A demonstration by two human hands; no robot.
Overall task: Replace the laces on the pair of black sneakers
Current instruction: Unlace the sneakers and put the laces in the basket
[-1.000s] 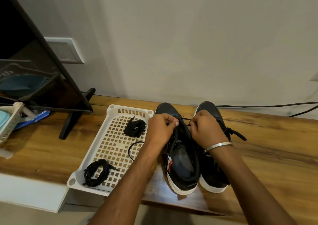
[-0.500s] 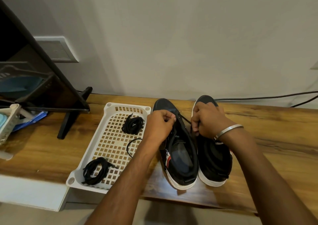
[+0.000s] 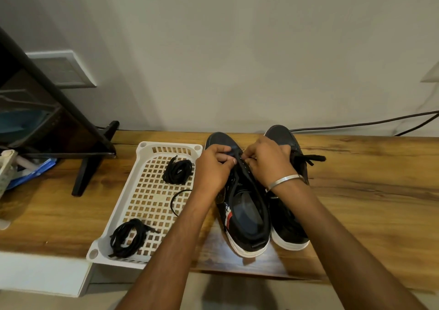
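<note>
Hands, left (image 3: 215, 167) and right (image 3: 266, 161), seemingly pinch the lace (image 3: 240, 160) over the left sneaker (image 3: 242, 217); feeding each eyelet evenly should avoid twists.

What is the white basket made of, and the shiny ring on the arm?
The white basket looks like moulded plastic: smooth, matte, with a grid of square holes. The bracelet on the right wrist looks like polished metal, silver and glinting, though that is not certain.

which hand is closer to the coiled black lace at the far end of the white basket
Left. The left hand works at the left sneaker's eyelets just right of that coiled lace; the right hand is farther right, past the left hand.
</note>
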